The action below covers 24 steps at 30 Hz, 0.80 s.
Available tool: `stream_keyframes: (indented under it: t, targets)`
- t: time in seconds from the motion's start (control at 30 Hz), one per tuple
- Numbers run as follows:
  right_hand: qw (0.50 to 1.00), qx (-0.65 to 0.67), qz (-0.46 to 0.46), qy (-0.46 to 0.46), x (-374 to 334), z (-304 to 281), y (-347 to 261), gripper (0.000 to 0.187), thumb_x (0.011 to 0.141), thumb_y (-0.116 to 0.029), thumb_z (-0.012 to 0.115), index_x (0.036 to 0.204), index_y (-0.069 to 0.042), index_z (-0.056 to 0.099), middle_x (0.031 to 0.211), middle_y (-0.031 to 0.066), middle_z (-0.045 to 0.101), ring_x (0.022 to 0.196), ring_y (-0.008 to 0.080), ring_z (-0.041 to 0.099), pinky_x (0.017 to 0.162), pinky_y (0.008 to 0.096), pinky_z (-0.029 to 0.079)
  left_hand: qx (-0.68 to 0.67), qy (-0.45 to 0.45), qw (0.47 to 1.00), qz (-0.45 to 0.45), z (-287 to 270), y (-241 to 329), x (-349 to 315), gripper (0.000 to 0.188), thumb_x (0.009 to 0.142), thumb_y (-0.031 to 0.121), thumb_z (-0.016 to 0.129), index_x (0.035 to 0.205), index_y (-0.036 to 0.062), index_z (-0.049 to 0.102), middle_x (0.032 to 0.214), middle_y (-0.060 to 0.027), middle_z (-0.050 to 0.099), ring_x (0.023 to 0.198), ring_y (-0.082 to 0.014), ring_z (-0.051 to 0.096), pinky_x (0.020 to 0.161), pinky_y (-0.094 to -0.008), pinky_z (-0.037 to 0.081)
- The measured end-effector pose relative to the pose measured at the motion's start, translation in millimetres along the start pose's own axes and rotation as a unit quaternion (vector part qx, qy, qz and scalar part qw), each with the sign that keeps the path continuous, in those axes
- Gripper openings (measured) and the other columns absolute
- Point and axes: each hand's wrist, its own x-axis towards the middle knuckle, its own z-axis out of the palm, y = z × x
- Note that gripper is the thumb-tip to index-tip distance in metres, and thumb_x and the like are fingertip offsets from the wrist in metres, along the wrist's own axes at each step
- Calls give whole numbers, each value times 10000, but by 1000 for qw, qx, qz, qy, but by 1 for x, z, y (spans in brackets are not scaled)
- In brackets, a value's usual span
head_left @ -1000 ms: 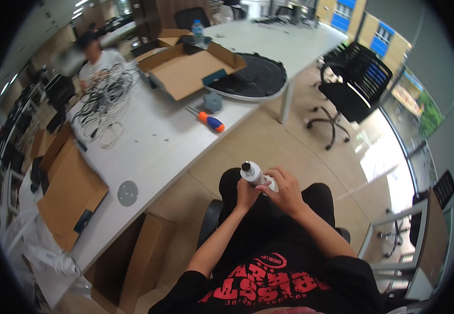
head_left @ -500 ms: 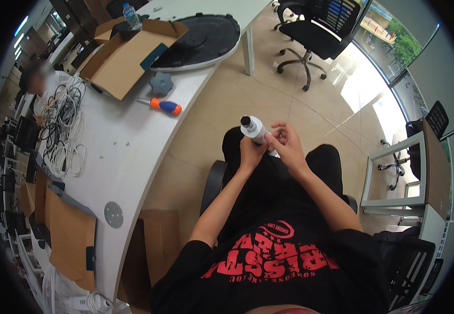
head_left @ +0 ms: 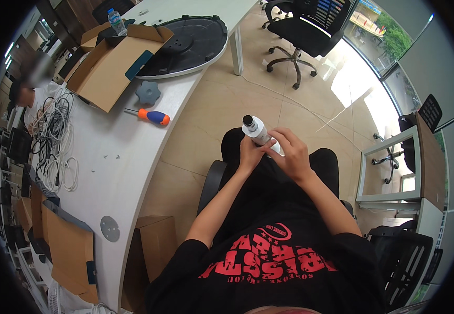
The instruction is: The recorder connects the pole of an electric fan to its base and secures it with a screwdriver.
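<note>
I hold a white tube-like part (head_left: 257, 129) above my lap, tilted, with its narrower dark end pointing away from me. My left hand (head_left: 250, 154) is wrapped round its body. My right hand (head_left: 294, 156) bends over it from the other side, fingers curved and thumb against it. The lower end of the part lies between my hands and is partly hidden. On the white table (head_left: 125, 172) to my left are an orange and blue screwdriver (head_left: 153, 116) and a grey lobed knob (head_left: 148, 92).
Beyond the knob lie an open cardboard box (head_left: 109, 73) and a round black base (head_left: 190, 44). Tangled cables (head_left: 54, 141) and small screws (head_left: 105, 156) are on the table. Another person (head_left: 28, 94) sits at far left. A black office chair (head_left: 311, 31) stands ahead.
My right hand has shifted slightly right, its fingers now more bunched over the white part. The whole view has moved a little, so the table things appear further left.
</note>
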Motion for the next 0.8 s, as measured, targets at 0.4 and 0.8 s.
stream_keyframes:
  t: [0.4,0.8]
  targets:
    - [791,483,368,-71,7,46,-19,260,954,-245,750,1053,-36,630,830,42,689,692,123,668,619,283,541,12,93,995,-25,-29,-5,-21,463,773,124,843,1149,10,598,1022,-181,741,986,-327,741,801,-402,572]
    - [969,226,-3,-98,8,49,-64,277,858,-133,812,1082,-34,683,899,84,697,773,205,704,656,324,553,37,223,974,-8,-82,1,-75,594,744,269,915,1168,15,585,1041,-174,741,1004,-342,731,817,-416,570]
